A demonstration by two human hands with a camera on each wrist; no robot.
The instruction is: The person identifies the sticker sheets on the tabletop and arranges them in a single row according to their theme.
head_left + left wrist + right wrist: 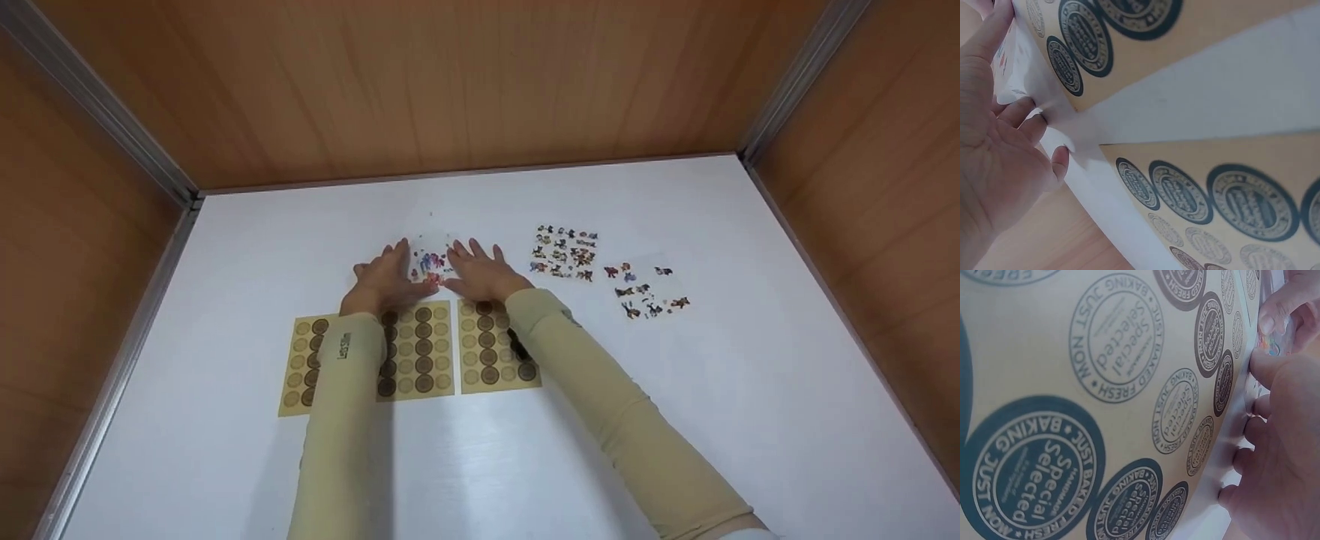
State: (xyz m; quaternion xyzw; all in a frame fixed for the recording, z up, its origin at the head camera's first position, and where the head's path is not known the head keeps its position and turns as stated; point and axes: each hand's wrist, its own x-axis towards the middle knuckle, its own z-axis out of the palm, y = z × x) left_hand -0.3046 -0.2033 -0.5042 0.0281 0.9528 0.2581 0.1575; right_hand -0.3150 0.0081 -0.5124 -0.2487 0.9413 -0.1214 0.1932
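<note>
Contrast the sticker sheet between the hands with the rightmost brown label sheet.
The sticker sheet has small colorful figures; the brown label sheet has round labels in light and dark columns. The sticker sheet's background looks pale, the brown label sheet's brown. The sticker sheet is between the left hand and right hand, the brown label sheet nearer the camera. Both bear several designs.

Left hand (1002,152) beside two tan sheets (1145,59) of round labels (1252,203) on white tabletop (1213,101)
</note>
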